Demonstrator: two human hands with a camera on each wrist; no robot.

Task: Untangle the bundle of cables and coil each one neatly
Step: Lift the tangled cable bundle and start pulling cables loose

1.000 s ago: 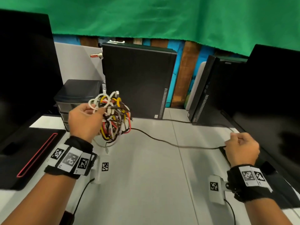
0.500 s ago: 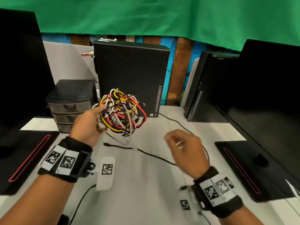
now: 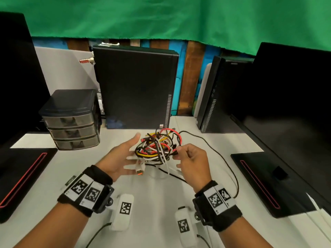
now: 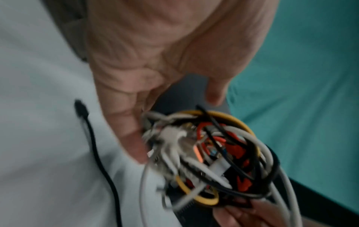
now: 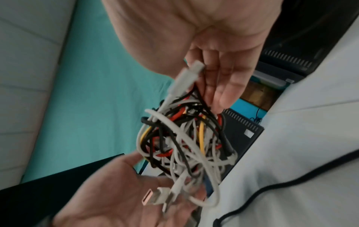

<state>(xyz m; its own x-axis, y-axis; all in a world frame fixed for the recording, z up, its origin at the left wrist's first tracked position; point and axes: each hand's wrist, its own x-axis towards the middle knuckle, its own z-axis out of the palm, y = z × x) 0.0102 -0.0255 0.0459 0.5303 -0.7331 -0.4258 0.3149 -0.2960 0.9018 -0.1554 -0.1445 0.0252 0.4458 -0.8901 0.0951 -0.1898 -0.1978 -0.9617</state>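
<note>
A tangled cable bundle (image 3: pixel 157 149) of white, black, red and yellow leads hangs just above the white table (image 3: pixel 152 203). My left hand (image 3: pixel 132 151) is at its left with straight fingers, and white USB plugs (image 5: pixel 155 198) lie on its open palm (image 5: pixel 116 192). My right hand (image 3: pixel 178 152) pinches strands on the bundle's right side between thumb and fingers (image 5: pixel 219 95). The left wrist view shows the bundle (image 4: pixel 209 153) blurred at my fingertips (image 4: pixel 136 147). A freed black cable (image 3: pixel 220 158) lies loose on the table, curving right.
A black PC tower (image 3: pixel 138 86) stands behind the bundle, a second tower (image 3: pixel 211 93) at right. A small drawer unit (image 3: pixel 71 119) sits at left. Dark monitors (image 3: pixel 286 95) with red-striped bases (image 3: pixel 23 174) flank both sides. Green cloth hangs behind.
My right hand let go of the black cable, swung in and took hold of the bundle's right side. My left hand opened, and the bundle came down toward the table's middle.
</note>
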